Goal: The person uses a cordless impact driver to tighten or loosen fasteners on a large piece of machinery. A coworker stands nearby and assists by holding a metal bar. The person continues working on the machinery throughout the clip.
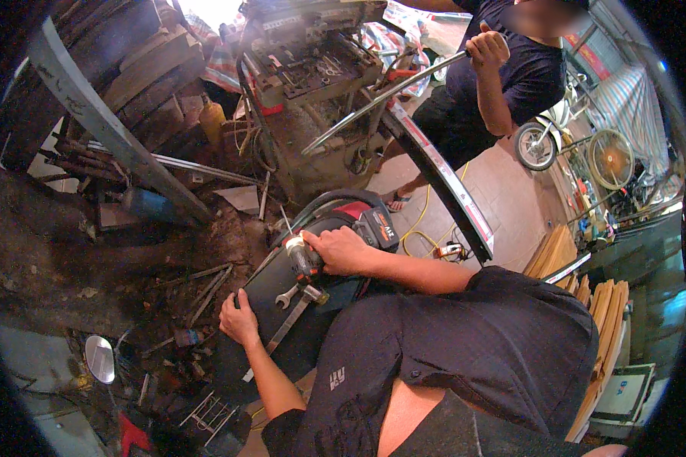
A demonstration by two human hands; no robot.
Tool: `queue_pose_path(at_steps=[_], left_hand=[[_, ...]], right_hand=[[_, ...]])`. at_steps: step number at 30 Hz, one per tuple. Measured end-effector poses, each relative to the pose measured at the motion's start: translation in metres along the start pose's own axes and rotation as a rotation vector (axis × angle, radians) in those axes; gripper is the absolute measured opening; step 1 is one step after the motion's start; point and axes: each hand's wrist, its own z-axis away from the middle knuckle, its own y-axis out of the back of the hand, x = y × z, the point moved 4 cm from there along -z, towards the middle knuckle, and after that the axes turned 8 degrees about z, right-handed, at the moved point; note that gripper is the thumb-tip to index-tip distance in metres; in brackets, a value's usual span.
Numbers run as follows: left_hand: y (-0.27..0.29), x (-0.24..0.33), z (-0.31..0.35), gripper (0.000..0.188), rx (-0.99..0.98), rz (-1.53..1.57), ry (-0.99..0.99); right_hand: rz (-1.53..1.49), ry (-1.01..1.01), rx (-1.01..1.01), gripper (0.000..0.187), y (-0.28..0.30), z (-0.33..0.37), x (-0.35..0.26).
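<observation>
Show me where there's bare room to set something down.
Bare black surface shows between the left hand, the wrench and the drill in the right hand; bare pale floor lies between the dark bar and the motorcycle wheel. Crowded: around the wrench and hammer, and the tool-strewn bench.

Black drill point(306, 263), silver wrench point(286, 297), tan planks point(607, 320), blue-striped tarpaulin point(629, 110)

The right hand point(339, 250) hides the grip of the drill point(303, 263). Just below the drill, one end of the wrench point(289, 293) is covered. Above the drill, bench tools point(329, 67) are too small to name; above-right, the top edge crops the co-worker point(514, 72).
</observation>
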Motion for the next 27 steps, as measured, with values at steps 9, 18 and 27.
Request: queue_pose_path(at_steps=[9,18,27], left_hand=[[-0.0046,-0.0044,-0.0025,0.056,0.01,0.005,-0.02],[-0.0022,-0.0019,-0.0008,0.054,0.009,-0.003,-0.024],[0.0008,0.0012,0.0004,0.054,-0.003,0.004,0.001]], right_hand=[[-0.009,-0.004,-0.003,0.084,-0.0004,0.0002,0.0004],[0.007,0.02,0.029,0.082,-0.0051,-0.0008,0.0025],[-0.003,0.039,0.06,0.082,-0.0074,0.0002,0.0039]])
